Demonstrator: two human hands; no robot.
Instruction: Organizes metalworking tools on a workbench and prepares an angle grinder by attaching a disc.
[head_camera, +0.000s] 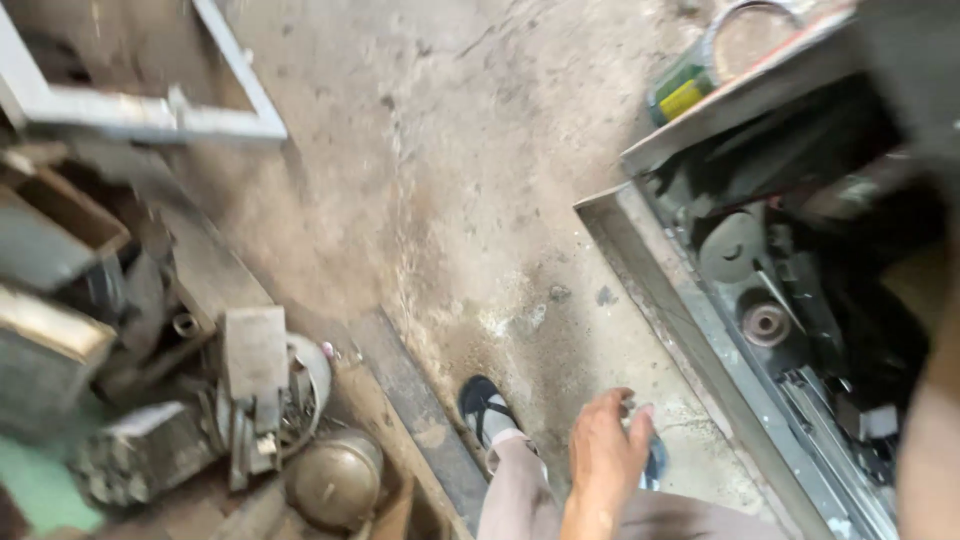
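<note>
1. Left hand (605, 450): hanging loose, fingers a little curled, holding nothing.
2. Just left of it: black sandal (487, 408) on the concrete floor (450, 200).
3. Farther right: machine with pulleys (735, 250). Best to step slowly, away from its edge.

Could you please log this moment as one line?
left hand: empty, fingers loosely curled, hanging above grey concrete floor | right hand: out of view | black-and-white sandal: on floor

One hand (605, 450), two pulleys (730, 247), one frame (150, 115).
</note>
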